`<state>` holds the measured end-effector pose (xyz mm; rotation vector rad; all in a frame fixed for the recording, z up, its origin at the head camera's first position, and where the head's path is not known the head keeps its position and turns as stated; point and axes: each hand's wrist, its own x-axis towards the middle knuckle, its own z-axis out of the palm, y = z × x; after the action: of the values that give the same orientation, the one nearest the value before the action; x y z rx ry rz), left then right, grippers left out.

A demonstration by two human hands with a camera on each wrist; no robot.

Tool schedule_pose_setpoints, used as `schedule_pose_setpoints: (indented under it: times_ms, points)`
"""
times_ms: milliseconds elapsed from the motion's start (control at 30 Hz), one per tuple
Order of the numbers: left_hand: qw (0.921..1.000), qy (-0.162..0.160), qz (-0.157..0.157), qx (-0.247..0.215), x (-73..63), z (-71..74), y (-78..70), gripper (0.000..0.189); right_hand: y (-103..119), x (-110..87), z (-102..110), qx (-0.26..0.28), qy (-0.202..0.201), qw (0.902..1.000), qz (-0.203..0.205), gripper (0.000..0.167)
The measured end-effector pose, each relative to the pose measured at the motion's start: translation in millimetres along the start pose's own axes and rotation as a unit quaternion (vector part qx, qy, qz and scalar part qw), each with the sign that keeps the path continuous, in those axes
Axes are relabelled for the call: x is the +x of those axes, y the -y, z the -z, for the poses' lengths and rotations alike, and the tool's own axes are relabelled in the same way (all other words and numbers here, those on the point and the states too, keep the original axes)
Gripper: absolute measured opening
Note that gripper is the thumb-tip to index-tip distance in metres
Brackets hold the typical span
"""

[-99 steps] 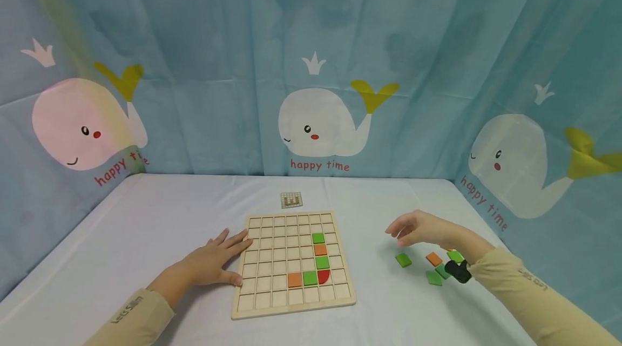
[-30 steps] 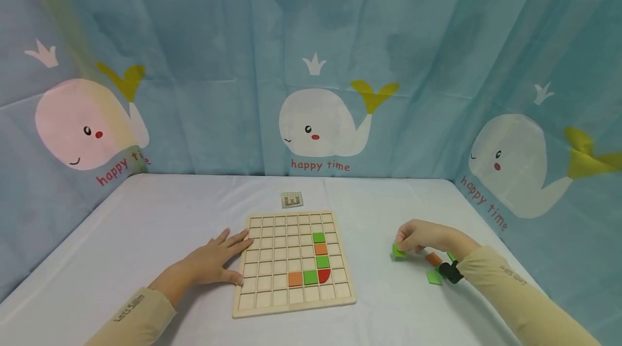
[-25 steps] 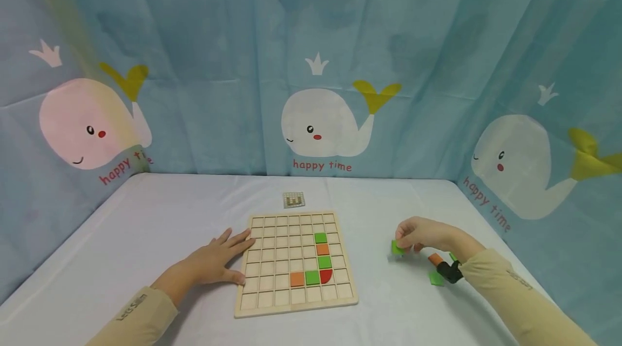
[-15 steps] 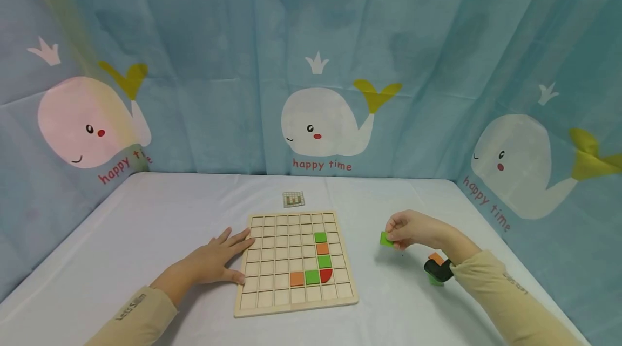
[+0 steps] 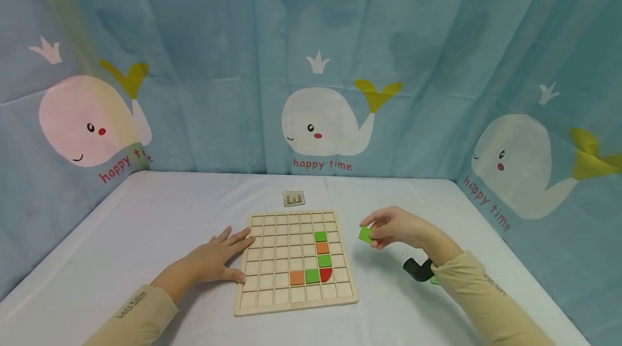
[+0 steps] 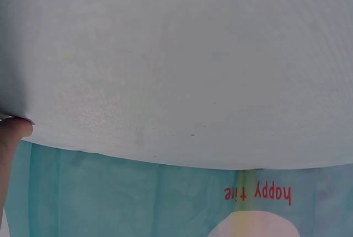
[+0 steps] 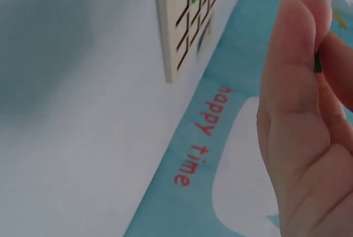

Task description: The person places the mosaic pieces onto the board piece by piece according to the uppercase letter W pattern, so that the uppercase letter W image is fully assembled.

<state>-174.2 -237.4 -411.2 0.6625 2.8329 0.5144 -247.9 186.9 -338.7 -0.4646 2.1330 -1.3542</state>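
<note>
My right hand (image 5: 400,227) pinches a green square tile (image 5: 365,235) just right of the wooden grid board (image 5: 271,311). In the right wrist view only a dark edge of that tile (image 7: 317,63) shows between the fingers. My left hand (image 5: 206,260) lies with fingers spread at the board's left edge, its fingertips on the frame. Set in the board's cells are green tiles (image 5: 320,236), orange tiles (image 5: 297,278) and a red quarter-round piece (image 5: 326,275). They form an L shape toward the board's right and lower part.
Behind the board lies a small patterned card (image 5: 293,198). Below my right wrist, a loose green tile (image 5: 434,280) partly shows past the black wrist camera (image 5: 418,270); my forearm covers the rest of that spot. A whale-print curtain (image 5: 209,119) borders the white table (image 5: 194,200).
My right hand has picked up the green tile from the table at right and carried it left toward the board. The left hand and the pieces in the board stay put.
</note>
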Motion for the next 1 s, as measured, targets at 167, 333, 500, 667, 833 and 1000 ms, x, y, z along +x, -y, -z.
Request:
schedule_pose_setpoints:
  times_ms: [167, 333, 500, 667, 833, 1000]
  points:
    - [1.0, -0.001, 0.0, 0.005, 1.0, -0.6, 0.7, 0.096, 4, 5.9, -11, 0.012, -0.013, 0.9997, 0.015, 0.031]
    - [0.9999, -0.001, 0.0, 0.01, 1.6, -0.5, 0.6, 0.096, 8, 13.1, -22, 0.016, -0.02, 0.9994, 0.022, 0.027]
    - [1.0, 0.0, 0.001, 0.01, 1.1, 0.6, -0.2, 0.095, 10, 20.1, -32, 0.02, -0.036, 0.999, 0.014, 0.025]
    - [0.9999, -0.002, -0.001, 0.012, 0.7, 0.1, 0.1, 0.095, 11, 26.1, -42, 0.023, -0.044, 0.9987, 0.015, 0.024]
    - [0.9999, 0.0, 0.005, 0.014, 1.1, -0.8, 1.1, 0.096, 12, 31.9, -52, 0.03, -0.027, 0.999, 0.02, 0.023]
    - [0.9999, 0.0, 0.006, 0.012, 0.8, 0.2, 0.2, 0.096, 12, 36.3, -61, 0.032, -0.01, 0.9992, 0.021, 0.023]
